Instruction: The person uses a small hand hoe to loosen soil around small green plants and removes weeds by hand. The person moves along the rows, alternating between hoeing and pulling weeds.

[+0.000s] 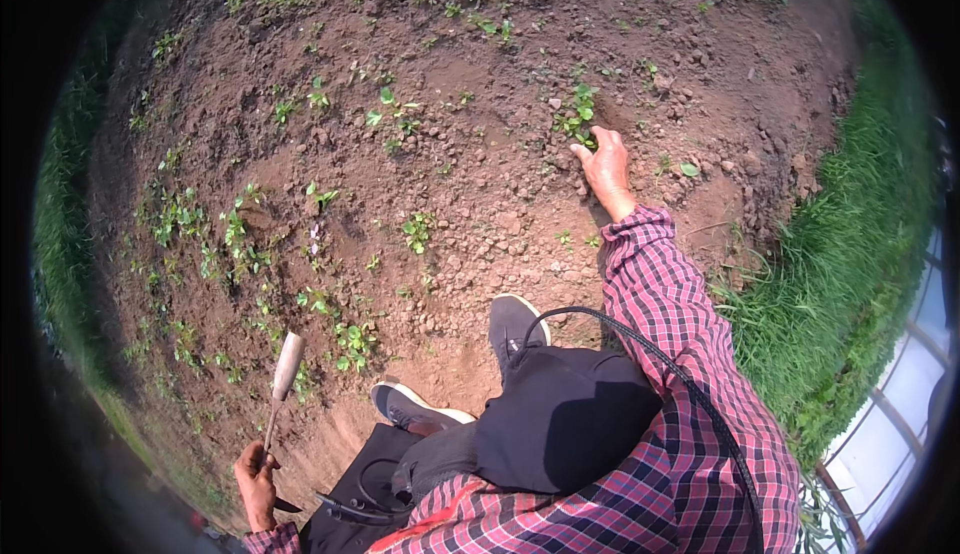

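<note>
In my left hand (256,479) is a hand tool with a pale wooden handle (288,366) and a thin metal shank (271,426). I grip it by the shank, with the handle tilted up and away from me. A dark pointed piece, perhaps its blade, shows below the hand. My right hand (606,167) reaches out low over the soil, thumb and forefinger apart. Its fingertips are at the near edge of a small leafy green plant (577,111); whether they touch the leaves I cannot tell.
Cloddy brown soil (480,201) spreads before me, dotted with low plants, among them a cluster (178,216) at left. My dark shoes (516,329) stand on it. Tall grass (817,306) borders the right, beside white framed panels (892,419). A black cord (675,374) loops over my lap.
</note>
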A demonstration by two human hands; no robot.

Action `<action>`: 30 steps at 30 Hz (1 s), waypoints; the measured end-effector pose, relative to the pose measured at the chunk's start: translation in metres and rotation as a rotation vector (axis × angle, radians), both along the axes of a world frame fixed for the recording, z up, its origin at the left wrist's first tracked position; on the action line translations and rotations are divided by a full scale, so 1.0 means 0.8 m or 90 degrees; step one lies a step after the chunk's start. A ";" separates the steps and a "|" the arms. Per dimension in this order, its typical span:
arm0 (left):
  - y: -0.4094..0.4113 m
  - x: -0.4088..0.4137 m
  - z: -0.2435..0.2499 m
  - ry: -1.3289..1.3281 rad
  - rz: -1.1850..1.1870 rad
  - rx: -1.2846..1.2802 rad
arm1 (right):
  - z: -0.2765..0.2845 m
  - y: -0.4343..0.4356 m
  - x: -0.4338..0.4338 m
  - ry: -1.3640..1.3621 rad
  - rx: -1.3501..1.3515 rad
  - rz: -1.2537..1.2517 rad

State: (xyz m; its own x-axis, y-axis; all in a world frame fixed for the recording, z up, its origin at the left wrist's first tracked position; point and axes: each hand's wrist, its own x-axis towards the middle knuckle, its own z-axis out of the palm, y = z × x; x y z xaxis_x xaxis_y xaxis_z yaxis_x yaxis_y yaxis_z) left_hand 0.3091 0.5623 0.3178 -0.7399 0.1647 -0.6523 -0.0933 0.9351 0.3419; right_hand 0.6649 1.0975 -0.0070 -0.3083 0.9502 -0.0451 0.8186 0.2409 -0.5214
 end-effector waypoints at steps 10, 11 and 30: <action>0.006 0.005 -0.002 -0.009 0.000 -0.009 | -0.004 -0.012 -0.015 -0.151 -0.130 0.171; 0.004 0.004 0.000 -0.022 -0.014 -0.018 | -0.004 -0.019 -0.012 -0.096 -0.176 0.190; 0.026 -0.004 -0.004 -0.066 -0.010 0.020 | -0.027 0.015 -0.074 -0.146 -0.063 -0.091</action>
